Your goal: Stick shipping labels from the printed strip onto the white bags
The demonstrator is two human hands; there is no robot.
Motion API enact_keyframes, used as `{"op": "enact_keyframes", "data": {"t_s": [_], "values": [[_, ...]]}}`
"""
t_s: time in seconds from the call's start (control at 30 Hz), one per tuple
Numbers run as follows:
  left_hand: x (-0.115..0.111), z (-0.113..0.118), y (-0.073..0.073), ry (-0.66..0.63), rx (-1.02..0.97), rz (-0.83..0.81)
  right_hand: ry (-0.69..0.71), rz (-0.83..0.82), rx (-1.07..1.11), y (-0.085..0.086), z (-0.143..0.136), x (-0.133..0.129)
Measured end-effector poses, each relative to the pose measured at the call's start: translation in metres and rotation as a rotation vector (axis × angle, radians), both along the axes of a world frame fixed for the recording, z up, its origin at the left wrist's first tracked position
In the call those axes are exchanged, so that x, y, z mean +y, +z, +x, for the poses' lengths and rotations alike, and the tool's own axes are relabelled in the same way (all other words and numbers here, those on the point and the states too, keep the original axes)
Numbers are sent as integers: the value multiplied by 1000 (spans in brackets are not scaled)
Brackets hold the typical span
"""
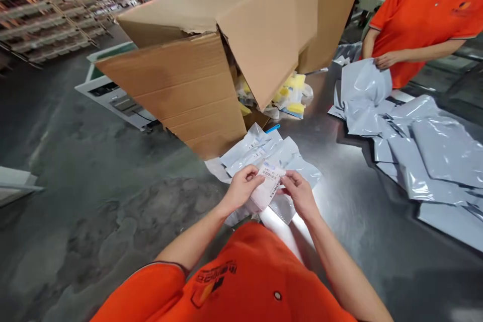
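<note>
Closest to us, the left hand [243,188] and the right hand [301,195] pinch the opposite edges of a small barcoded label [267,183], thumbs on top, probably to keep it flat with its print uncovered. We have it just above some grey plastic bags [300,161], which seem laid within easy reach on the metal counter [337,176]. The label is white and roughly rectangular, tilted, with dark bars in two directions; its lettering is too small for us to read, and we cannot tell whether it is one sheet or several.

Beyond the bags, an open cardboard box [188,90] lies with yellow-and-white packets [290,95] at its mouth, presumably for easy reach. Farther right, a co-worker [418,30] grips another grey bag [364,80] beside a heap of filled-looking ones [449,151].
</note>
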State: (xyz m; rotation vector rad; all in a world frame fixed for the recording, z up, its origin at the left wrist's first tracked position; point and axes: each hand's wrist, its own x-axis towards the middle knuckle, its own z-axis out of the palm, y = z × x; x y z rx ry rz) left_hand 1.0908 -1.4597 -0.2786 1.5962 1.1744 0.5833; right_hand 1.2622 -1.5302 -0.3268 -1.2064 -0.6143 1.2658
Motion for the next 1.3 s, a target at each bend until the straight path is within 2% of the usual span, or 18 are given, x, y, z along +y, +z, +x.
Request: {"op": "enact_keyframes", "data": {"t_s": [0.07, 0.1, 0.2, 0.23, 0.3, 0.4, 0.47, 0.53, 0.6, 0.67, 0.73, 0.8, 0.87, 0.97, 1.07, 1.13, 1.2, 1.3], "values": [[0, 2, 4, -62, 31, 49, -124, 62, -232, 1, 14, 1], [0, 4, 7, -109, 50, 93, -121, 104, -336, 2, 19, 1], [-2, 13, 13, -165, 61, 180, 158, 155, -437, 4, 26, -4], [-1, 17, 14, -146, 51, 157, 231, 146, -414, 3, 25, -6], [2, 25, 13, -117, 57, 20, 248, 130, -350, 0, 20, -7], [15, 37, 2, -203, 154, -196, 248, 140, -304, -17, 32, 4], [25, 43, -8, -232, 227, -241, 247, 107, -393, -35, 72, 12], [33, 45, -16, -212, 298, -251, 120, -35, -643, -57, 137, 13], [38, 45, -22, -197, 358, -279, -139, -371, -1032, -81, 217, 3], [40, 43, -28, -191, 400, -331, -370, -819, -1292, -103, 291, -19], [41, 43, -36, -198, 409, -401, -372, -1109, -1375, -120, 342, -46], [38, 46, -42, -233, 410, -442, -260, -1202, -1369, -128, 358, -70], [32, 54, -43, -297, 410, -444, -125, -1159, -1348, -126, 338, -83], [18, 66, -39, -421, 366, -439, 57, -1000, -1289, -104, 260, -82], [7, 70, -34, -568, 300, -491, 289, -744, -948, -67, 165, -71], [0, 64, -27, -607, 289, -447, 438, -507, -670, -44, 115, -64], [-6, 54, -19, -591, 303, -319, 444, -316, -537, -25, 81, -58], [-18, 38, -7, -531, 332, -133, 425, -76, -518, -4, 49, -54]]}}
